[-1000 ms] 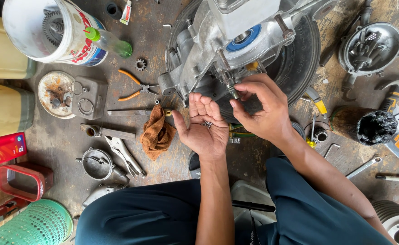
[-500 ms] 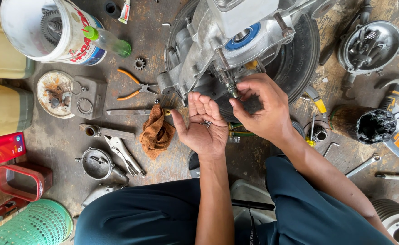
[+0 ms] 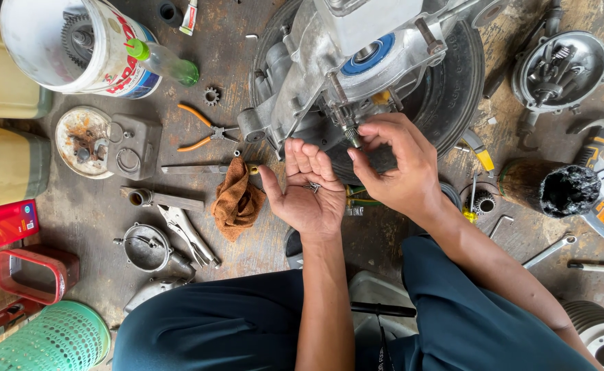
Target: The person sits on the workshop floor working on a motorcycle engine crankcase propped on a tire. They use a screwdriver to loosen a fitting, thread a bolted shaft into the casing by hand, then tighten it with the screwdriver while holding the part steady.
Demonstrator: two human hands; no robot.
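Grip of the right hand (image 3: pixel 398 168) pinches the shaft end (image 3: pixel 352 135) on the engine case (image 3: pixel 329 75), while the flat, open-palmed left hand (image 3: pixel 309 192) cradles small parts (image 3: pixel 312 186) just below-left

The person wore dark teal-blue trousers (image 3: pixel 233 323) of a plain, smooth cloth, creased softly over both thighs, with no pattern showing on them. Both forearms were bare from the elbow down; no sleeve, cuff, watch or bracelet showed at either wrist. The left hand (image 3: pixel 309 192) was bare, without a glove or a ring, and its palm and fingers looked smudged with dark grease. The right hand (image 3: pixel 395 168) was bare as well, gloveless, with short nails and the same grimy marks about the fingertips (image 3: pixel 354 156) and knuckles. The head and torso lay outside the view.
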